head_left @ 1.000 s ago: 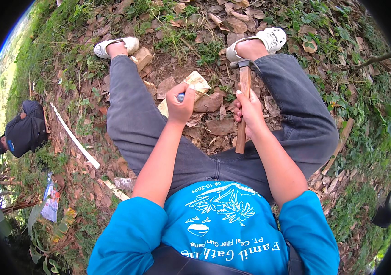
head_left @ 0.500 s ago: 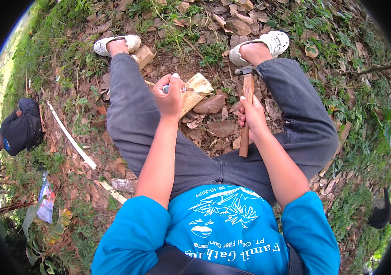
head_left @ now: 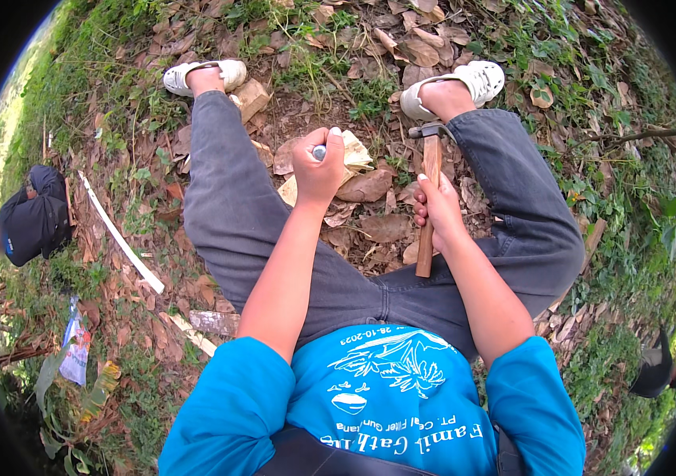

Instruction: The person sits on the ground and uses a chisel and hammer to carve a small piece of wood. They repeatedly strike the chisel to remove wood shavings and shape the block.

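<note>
My left hand [head_left: 319, 173] is closed round a chisel [head_left: 319, 152], with the capped end of its handle showing at the top of the fist and its blade hidden beneath. Under and behind that fist lies a pale split block of wood [head_left: 356, 152] on the leaf litter between my legs, partly covered by the hand. To the right, my right hand [head_left: 438, 208] grips a hammer [head_left: 431, 163] by the middle of its wooden handle. The dark metal head points away from me, near my right ankle.
Another wood piece [head_left: 251, 98] lies by my left shoe. Dry leaves [head_left: 386, 224] and weeds cover the ground. Off to the left are a long pale strip of wood [head_left: 120, 232], a plastic bag [head_left: 77, 349] and a person in dark clothing [head_left: 35, 216]. Another dark-clothed figure [head_left: 652, 370] is at far right.
My left hand has moved right and turned, so the chisel handle's end now faces up; before, it lay sideways with its blade at the wood. The hammer stays almost in place.
</note>
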The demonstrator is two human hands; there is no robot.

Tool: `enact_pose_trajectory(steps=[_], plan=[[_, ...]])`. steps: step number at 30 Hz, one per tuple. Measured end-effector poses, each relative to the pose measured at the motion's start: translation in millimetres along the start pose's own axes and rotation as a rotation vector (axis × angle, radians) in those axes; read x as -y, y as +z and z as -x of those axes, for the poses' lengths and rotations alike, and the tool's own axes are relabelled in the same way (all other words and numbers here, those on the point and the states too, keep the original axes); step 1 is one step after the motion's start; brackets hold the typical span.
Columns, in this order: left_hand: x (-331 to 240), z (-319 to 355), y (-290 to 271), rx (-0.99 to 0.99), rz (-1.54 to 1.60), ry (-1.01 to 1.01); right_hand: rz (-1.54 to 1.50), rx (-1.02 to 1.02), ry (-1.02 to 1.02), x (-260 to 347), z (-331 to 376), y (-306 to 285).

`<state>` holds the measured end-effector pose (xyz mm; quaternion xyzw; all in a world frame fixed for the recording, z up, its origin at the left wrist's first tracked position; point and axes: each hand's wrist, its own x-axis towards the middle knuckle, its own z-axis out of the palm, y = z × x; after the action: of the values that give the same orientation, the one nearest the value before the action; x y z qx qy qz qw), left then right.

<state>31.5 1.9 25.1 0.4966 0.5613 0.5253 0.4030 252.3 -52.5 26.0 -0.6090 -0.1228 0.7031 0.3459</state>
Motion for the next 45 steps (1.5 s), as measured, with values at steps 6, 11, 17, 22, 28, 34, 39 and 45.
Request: enact_pose_trajectory(steps=[6,11,17,22,28,34,39,45], plan=[[-14.4,3.0,21.0,0.068,-0.188,0.071,0.052,-0.018,-0.031,2.3,2.2,1.9],[-7.5,4.6,28.6,0.144,-0.246,0.123,0.222,-0.012,-0.199,7.0,20.4,5.0],[7.5,7.5,25.8,0.150,-0.145,0.203,0.360,0.170,-0.572,46.7,96.4,23.3],[6.4,12.4,22.2,0.117,-0.176,0.181,0.298,0.244,-0.889,77.1,195.1,53.2],[13.1,0.4,27.2,0.224,-0.096,0.218,1.021,-0.062,-0.734,10.8,121.7,55.1],[6.6,4.0,12.2,0.115,-0.112,0.175,0.329,0.006,-0.974,69.6,214.0,101.0],[5.3,2.6,20.1,0.155,-0.108,0.141,0.490,-0.081,-0.996,27.4,172.8,86.9],[16.2,1.8,17.3,0.203,-0.079,0.123,0.646,0.040,-0.682,47.2,174.3,98.6]])
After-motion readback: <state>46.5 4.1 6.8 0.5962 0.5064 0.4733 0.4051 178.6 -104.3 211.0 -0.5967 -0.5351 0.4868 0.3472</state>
